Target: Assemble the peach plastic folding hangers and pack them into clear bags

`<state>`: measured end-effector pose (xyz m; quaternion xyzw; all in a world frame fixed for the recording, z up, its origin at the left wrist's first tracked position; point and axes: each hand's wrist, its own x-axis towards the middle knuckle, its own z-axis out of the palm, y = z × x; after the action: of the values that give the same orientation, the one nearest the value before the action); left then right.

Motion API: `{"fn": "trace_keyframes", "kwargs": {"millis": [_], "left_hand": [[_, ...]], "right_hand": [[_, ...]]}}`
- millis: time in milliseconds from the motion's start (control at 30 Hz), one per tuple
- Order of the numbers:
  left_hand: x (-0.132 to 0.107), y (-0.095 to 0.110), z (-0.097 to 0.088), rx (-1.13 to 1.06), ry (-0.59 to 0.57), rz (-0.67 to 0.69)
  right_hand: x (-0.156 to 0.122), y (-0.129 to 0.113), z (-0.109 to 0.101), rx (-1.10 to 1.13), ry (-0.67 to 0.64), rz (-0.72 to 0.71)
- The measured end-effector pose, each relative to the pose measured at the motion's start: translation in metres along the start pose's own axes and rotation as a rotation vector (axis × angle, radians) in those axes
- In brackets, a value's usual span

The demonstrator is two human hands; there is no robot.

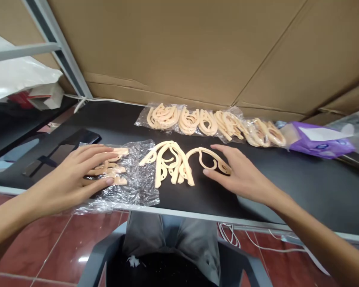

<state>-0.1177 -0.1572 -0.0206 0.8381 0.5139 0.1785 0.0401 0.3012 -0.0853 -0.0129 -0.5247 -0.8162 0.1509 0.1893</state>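
Note:
My left hand point(74, 171) lies flat with fingers stretched out on a crinkled clear plastic bag point(134, 179) that holds a few beige curved plastic pieces point(116, 167). My right hand point(233, 171) rests open on the black table point(302, 179), fingers spread over a single beige horseshoe-shaped piece point(208, 153). Between the hands lies a small pile of the same beige pieces point(170, 163), loose on the table.
A row of clear bags filled with beige pieces point(215, 121) lines the back of the table against a cardboard wall point(182, 48). A purple packet point(317, 139) lies at the right. A black flat object point(62, 149) sits at the left. A dark chair stands below the table edge.

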Motion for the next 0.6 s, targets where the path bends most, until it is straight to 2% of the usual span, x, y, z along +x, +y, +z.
{"fn": "trace_keyframes", "kwargs": {"millis": [67,133,300,433,500,600], "left_hand": [[0.003,-0.002,0.004,0.030,-0.012,0.008],[0.007,-0.001,0.008,0.046,-0.009,-0.003],[0.013,0.012,0.010,0.041,-0.024,-0.052],[0.015,0.022,0.007,0.040,-0.030,-0.089],[0.015,0.023,0.005,0.045,-0.035,-0.096],[0.013,0.023,0.004,0.047,-0.047,-0.099]], "right_hand": [[-0.015,0.011,0.000,-0.044,-0.047,0.104],[-0.021,0.011,0.004,-0.054,-0.059,0.143],[-0.011,-0.015,0.022,-0.038,-0.032,0.120],[-0.002,-0.035,0.036,-0.031,-0.079,0.072],[0.000,-0.037,0.039,-0.053,-0.099,0.039],[-0.002,-0.025,0.032,-0.051,-0.089,0.008]]}}
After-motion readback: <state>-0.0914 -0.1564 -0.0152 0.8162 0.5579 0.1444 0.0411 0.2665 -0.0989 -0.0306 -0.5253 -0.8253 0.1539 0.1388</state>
